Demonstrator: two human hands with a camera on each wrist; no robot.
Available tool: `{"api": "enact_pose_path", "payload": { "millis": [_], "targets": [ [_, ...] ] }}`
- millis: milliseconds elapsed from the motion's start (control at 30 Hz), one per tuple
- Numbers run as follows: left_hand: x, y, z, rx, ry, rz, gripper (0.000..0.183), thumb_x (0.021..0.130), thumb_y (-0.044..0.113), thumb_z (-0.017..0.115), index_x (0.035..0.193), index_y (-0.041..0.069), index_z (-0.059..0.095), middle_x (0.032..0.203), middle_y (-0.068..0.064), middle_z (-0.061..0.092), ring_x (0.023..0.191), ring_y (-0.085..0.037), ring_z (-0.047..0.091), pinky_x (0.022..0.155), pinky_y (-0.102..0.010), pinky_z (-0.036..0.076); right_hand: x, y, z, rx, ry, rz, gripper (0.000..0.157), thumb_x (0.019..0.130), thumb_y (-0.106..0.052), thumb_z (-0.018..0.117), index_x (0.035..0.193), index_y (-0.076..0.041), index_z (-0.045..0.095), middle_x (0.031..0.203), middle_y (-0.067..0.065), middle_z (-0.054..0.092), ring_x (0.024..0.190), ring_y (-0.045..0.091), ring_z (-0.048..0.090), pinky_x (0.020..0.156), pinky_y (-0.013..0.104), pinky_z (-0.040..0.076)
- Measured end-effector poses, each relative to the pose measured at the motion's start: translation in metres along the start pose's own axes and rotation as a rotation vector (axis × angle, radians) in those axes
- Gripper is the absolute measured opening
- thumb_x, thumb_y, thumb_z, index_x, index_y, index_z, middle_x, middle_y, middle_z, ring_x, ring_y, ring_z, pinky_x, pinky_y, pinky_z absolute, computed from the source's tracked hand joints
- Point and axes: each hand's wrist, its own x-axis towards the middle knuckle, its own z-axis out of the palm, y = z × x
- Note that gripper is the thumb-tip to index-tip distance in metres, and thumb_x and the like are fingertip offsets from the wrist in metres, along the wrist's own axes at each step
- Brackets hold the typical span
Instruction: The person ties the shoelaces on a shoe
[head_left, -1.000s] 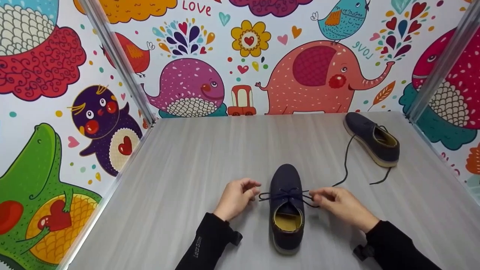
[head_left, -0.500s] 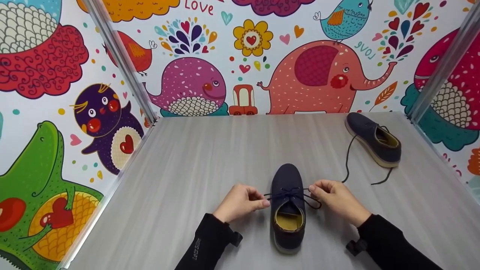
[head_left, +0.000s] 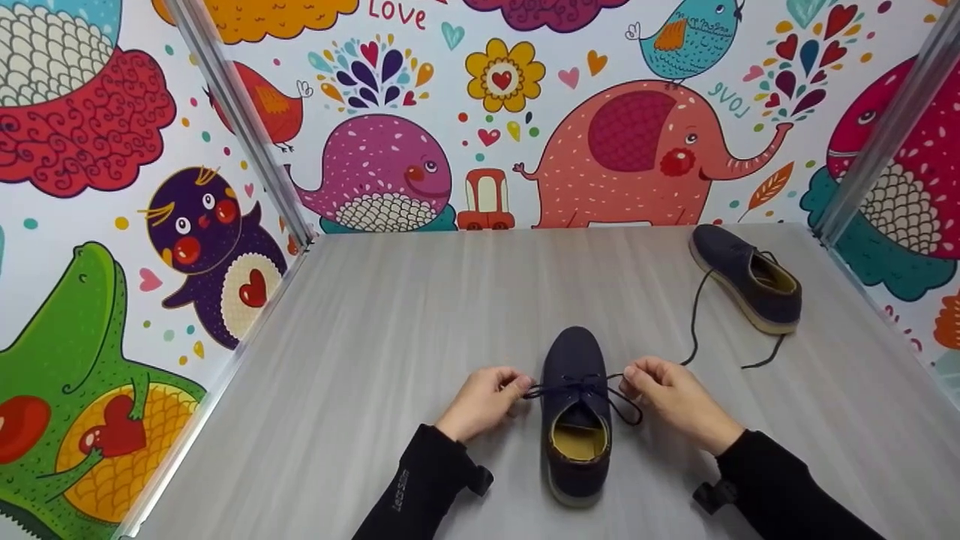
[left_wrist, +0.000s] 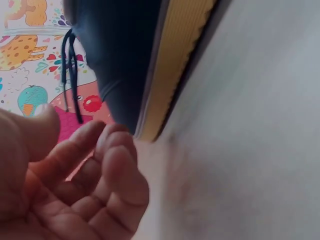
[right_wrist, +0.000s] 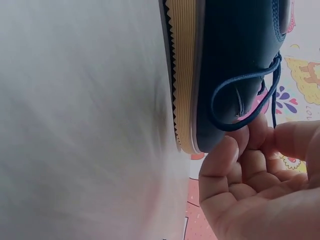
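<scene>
A dark navy shoe stands upright between the hands, toe pointing away. Its lace is tied in a bow over the tongue. The right hand pinches a lace end between thumb and fingertip. A lace loop droops beside those fingers. On the other side, the left hand is at the bow's left strands. Its thumb and bent fingers stand apart in the left wrist view, with the strand tip hanging between them, close to the fingertips.
A second navy shoe lies at the back right, its loose laces trailing on the grey wood-look tabletop. Cartoon-printed panels with metal corner posts enclose the back and sides.
The left hand came in to the left strands, and its thumb has since risen slightly. The right hand shifted along to the upper lace end, leaving the right loop free.
</scene>
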Motion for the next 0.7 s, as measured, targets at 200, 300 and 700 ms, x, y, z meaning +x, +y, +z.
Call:
{"api": "enact_pose_path", "payload": {
  "millis": [200,300,700],
  "targets": [
    [0.0,0.0,0.002,-0.013,-0.038,-0.012,0.016,0.105,0.022,0.07,0.096,0.01,0.076,0.087,-0.015,0.074,0.064,-0.01,0.055,0.054,-0.022,0.044,-0.002,-0.001,0.0,0.033,-0.003,0.016,0.03,0.114,-0.024,0.052,0.112,0.004,0.062,0.098,0.002,0.07,0.083,0.006,0.062,0.074,0.022,0.053],
    [-0.001,0.0,0.002,-0.023,-0.042,-0.015,0.016,0.105,0.021,0.07,0.094,0.01,0.074,0.083,-0.012,0.071,0.062,-0.008,0.053,0.051,-0.022,0.042,-0.002,-0.001,-0.001,0.031,0.0,0.014,0.03,0.115,-0.024,0.051,0.112,0.004,0.062,0.098,0.002,0.07,0.083,0.006,0.061,0.074,0.022,0.053],
    [-0.003,0.01,0.014,-0.039,-0.033,0.034,0.028,0.102,0.033,0.074,0.109,0.007,0.072,0.088,-0.002,0.072,0.069,-0.009,0.06,0.063,-0.022,0.05,-0.004,-0.002,-0.002,0.092,0.042,0.015,0.026,0.116,-0.018,0.045,0.109,0.003,0.057,0.105,0.006,0.073,0.089,0.007,0.068,0.08,0.024,0.057]
  ]
}}
